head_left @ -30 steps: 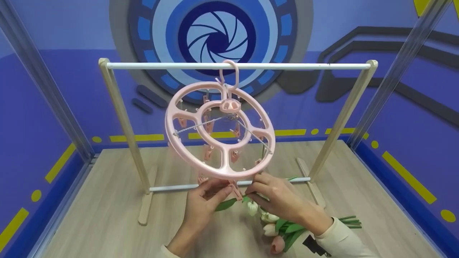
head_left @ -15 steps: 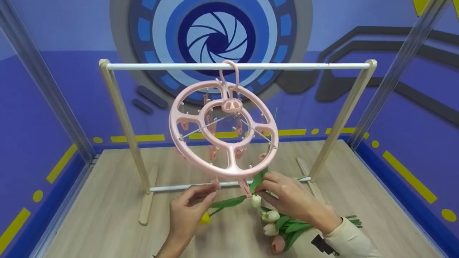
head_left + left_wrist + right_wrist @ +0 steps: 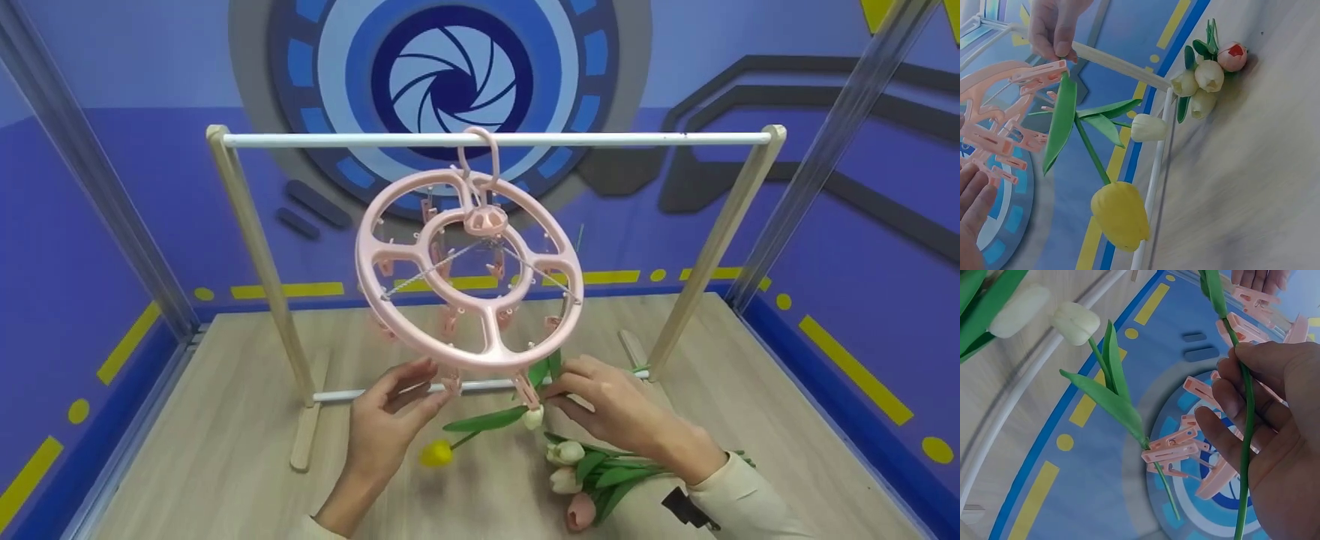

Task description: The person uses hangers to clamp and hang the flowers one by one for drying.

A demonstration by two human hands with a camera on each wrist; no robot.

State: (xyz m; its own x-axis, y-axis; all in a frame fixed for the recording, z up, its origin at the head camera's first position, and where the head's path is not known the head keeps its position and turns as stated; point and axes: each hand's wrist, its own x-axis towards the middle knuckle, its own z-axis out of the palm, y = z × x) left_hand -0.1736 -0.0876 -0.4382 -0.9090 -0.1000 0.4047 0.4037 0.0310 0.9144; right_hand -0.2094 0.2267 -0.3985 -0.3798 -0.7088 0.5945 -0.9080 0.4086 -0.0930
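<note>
A round pink clothespin hanger [image 3: 491, 360] hangs tilted by its hook, with pink clothespins dangling below. My right hand [image 3: 626, 409] pinches the green stem [image 3: 1248, 410] of a yellow tulip [image 3: 436, 453], thumb and fingertips close beside a front clothespin [image 3: 527, 390] that lies across the stem. The tulip points head-down in the left wrist view. My left hand [image 3: 382, 416], fingers loosely extended, is at another dangling clothespin [image 3: 451, 381], thumb tip right at its lower end. Behind, a white tulip [image 3: 1075, 323] hangs from its own clothespin [image 3: 1171, 453].
The hanger's hook is over the white top bar [image 3: 615, 139] of a wooden-legged rack [image 3: 259, 262]. A bunch of white and pink tulips [image 3: 566, 480] lies on the table [image 3: 247, 487], under my right forearm. A lower white bar [image 3: 360, 395] runs behind my hands.
My left hand has moved left, from the front clothespin by the stem to the neighbouring one. The hanger has swung slightly right, and the yellow bloom has come into view below.
</note>
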